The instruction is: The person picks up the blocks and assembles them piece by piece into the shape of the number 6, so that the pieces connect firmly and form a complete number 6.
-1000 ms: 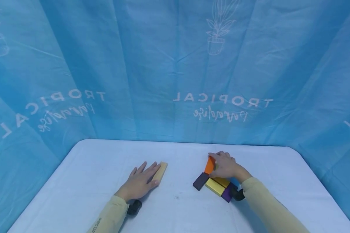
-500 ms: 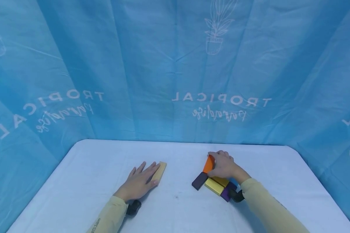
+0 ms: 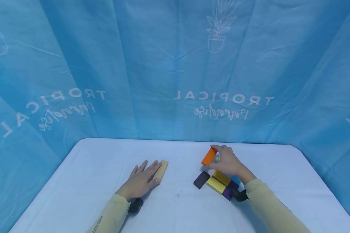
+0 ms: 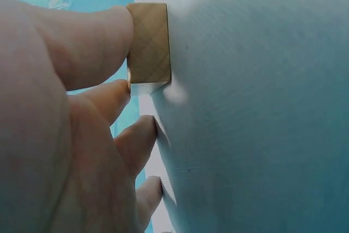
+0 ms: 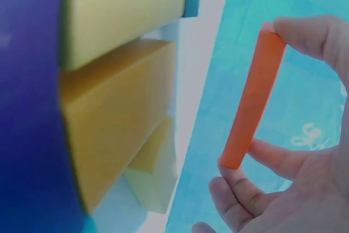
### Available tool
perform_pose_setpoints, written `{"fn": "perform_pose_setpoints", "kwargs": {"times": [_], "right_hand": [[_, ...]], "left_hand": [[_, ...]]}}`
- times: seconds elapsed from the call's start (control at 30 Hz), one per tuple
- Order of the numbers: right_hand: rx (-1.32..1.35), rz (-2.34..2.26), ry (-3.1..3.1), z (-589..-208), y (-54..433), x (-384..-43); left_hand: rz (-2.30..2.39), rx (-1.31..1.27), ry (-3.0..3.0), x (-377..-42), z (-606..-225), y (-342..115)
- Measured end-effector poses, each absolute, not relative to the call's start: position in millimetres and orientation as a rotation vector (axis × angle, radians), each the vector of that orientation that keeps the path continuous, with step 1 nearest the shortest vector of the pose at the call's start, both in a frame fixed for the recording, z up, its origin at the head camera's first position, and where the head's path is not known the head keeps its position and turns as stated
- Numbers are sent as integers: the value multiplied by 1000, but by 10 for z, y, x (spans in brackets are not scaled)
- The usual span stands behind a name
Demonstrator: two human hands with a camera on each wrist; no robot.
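Observation:
My right hand pinches an orange block by its two ends, thumb on one and fingertips on the other. The right wrist view shows the orange block held off the surface. Just nearer than this hand lie a dark block, a gold block, a yellow block and a purple block. On the left, my left hand rests with spread, mostly straight fingers against a plain wooden block. The thumb touches the wooden block in the left wrist view.
A blue block is partly hidden behind the right wrist. Beyond the gold block, a pale yellow block shows in the right wrist view. A white-covered table ends at a blue curtain.
My right hand has lifted the orange block away from the dark block, moving it slightly farther off and tilting it. The left hand and wooden block stay in place.

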State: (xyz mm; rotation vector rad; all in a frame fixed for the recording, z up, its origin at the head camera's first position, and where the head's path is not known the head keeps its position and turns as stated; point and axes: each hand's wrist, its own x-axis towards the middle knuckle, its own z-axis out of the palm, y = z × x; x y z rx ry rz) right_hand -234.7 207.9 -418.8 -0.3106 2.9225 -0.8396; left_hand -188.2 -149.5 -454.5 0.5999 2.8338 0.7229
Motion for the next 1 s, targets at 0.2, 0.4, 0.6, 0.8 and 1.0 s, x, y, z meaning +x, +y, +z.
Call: {"fn": "perform_pose_setpoints", "kwargs": {"times": [0.2, 0.4, 0.6, 0.8, 1.0], "right_hand": [[-337, -942, 2906, -4133, 2015, -2326], [-356, -997, 2910, -4135, 1899, -2330], [-351, -1054, 2908, -4133, 1795, -2320], [-345, -1105, 2894, -4121, 1684, -2324], [-301, -1109, 2894, -4100, 1558, -2316]], "left_hand": [[726, 599, 2827, -1878, -4564, -1502], [712, 593, 2832, -1886, -4586, -1505], [710, 614, 2835, -1882, -4587, -1503], [712, 600, 2834, -1895, -4589, -1480], [729, 591, 2824, -1899, -4555, -1468]]}}
